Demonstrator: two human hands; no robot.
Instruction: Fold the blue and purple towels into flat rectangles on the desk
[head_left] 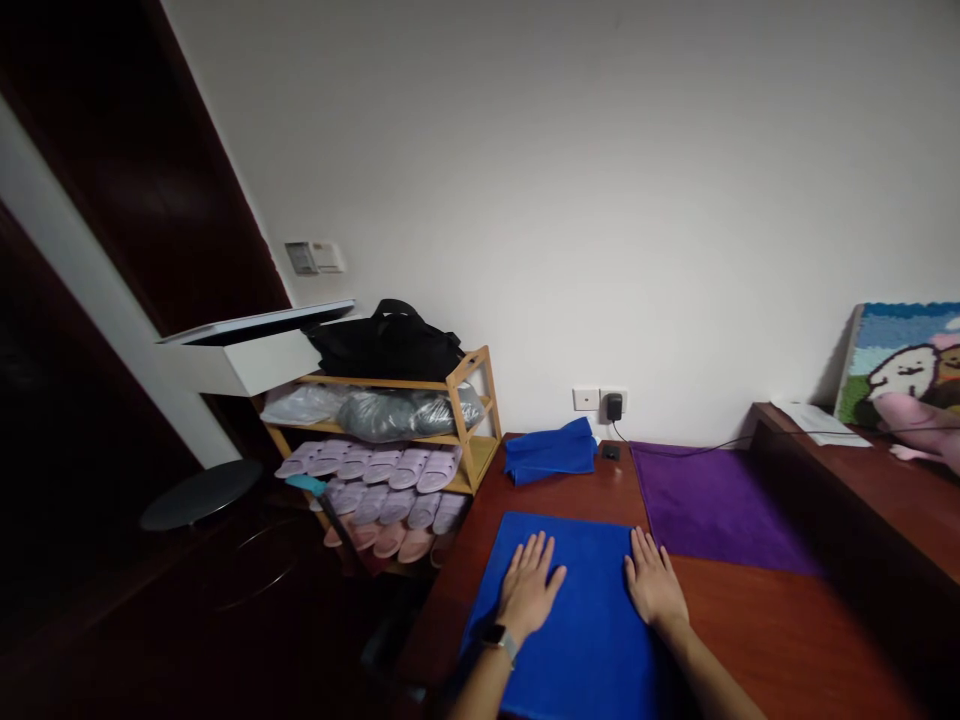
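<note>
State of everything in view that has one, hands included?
Left hand: open, palm down
Right hand: open, palm down
Near blue cloth: spread flat
Far blue cloth: loosely folded
Purple cloth: spread flat
Black adapter: plugged in
White box: looks open
Black bag: closure unclear
Stool: upright

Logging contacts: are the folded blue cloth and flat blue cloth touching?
Apart. The head view shows bare table between folded blue cloth and flat blue cloth.

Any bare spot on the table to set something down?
Biggest: bare tabletop right of the right hand, in front of the purple cloth. Narrow strip left of the flat blue cloth. Crowded at the back: folded blue cloth, small black item.
</note>
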